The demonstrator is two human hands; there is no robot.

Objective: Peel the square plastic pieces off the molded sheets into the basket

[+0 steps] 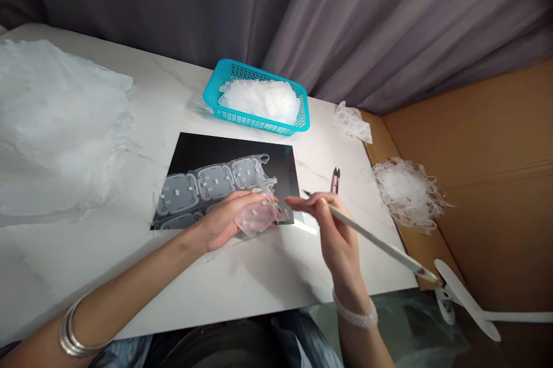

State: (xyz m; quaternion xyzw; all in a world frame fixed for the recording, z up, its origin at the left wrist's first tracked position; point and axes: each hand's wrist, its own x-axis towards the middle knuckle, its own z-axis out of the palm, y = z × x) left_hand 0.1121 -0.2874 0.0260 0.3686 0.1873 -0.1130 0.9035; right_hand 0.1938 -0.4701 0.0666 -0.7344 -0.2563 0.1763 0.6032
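Observation:
My left hand is closed on the near right end of a translucent moulded sheet, with one rounded panel bent up over the fingers. The sheet has rows of rounded panels with small raised bumps, and its right edge is ragged. Part of it rests on a black mat. Just right of the sheet, my right hand grips a long, slim whitish tool with a dark pointed tip. The tip points left and does not touch the sheet. The tool's exact kind is unclear.
A blue basket of translucent pieces stands at the back. A large heap of translucent sheets lies left. Right are a dark-tipped small tool, a clear scrap, a tangle of trimmings and a cardboard wall.

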